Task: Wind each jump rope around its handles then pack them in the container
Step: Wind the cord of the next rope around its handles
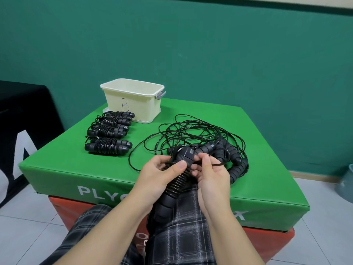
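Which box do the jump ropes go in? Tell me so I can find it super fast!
Look at the big green block in front of the teal wall. At its far left corner, just behind the row of wound-up black jump ropes, stands a pale cream plastic tub. It is the only box there, open on top, with a black letter B on its front and a grey handle clip on its right end.

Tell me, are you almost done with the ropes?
Partly. Wound bundles lie beside the container; none visibly packed. The left hand holds handles while the right hand pinches cord. A loose tangle still waits.
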The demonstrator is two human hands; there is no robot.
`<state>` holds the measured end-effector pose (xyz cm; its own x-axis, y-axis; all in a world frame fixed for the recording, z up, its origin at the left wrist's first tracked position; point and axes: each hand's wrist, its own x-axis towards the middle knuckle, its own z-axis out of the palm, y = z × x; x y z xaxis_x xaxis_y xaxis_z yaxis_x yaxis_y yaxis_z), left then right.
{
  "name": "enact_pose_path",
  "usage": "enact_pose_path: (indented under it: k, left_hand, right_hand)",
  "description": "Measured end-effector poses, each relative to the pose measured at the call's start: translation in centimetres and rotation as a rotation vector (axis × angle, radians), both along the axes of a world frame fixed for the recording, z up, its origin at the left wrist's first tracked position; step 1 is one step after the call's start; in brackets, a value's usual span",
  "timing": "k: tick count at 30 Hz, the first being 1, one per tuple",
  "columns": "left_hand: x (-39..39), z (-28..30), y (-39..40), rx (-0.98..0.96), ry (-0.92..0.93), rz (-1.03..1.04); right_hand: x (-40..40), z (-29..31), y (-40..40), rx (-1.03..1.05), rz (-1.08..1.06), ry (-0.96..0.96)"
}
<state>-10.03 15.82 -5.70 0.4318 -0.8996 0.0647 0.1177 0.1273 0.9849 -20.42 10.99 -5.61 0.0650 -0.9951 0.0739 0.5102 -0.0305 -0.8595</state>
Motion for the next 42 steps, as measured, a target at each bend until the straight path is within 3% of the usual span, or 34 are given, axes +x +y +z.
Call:
enact_pose_path:
  k: [5,9,13,20,26,30,35,42]
  left_hand:
    - [0.1,-0.5,0.1,-0.006,-0.087,0.003]
    - [-0.3,-0.5,0.2,-0.001,-0.140,-0.027]
    - [-1.0,0.5,0.5,-0.073,-0.035,-0.048]
    - [0.3,0.6,0.2,-0.032,0.027,0.063]
    - [0.7,-0.1,-0.4,0.002,0.002,0.095]
    - [0.7,0.0,-0.5,-0.002,-0.005,0.062]
    - [0.8,-0.1,-0.3,0.061,-0.196,0.077]
    - [-0.4,0.8,0.3,0.133,-0.512,-0.012]
  right_hand:
    - [0.4,-0.7,-0.2,0.007,-0.095,0.188]
    - [0.3,0.0,-0.6,0.157,-0.100,0.008]
    - [0.0,0.4,-0.9,0.237,-0.119,-0.078]
    - [0.6,-0.2,-0.7,0.166,-0.236,0.022]
    - [0.5,-0.2,0.9,-0.010,-0.207,0.102]
    - [1.0,-0.4,2.0,-0.258,-0.173,0.225]
    - [0.9,-1.2,2.5,-0.633,-0.284,0.542]
    - [-0.9,-0.9,2.5,-0.767,-0.381,0.676]
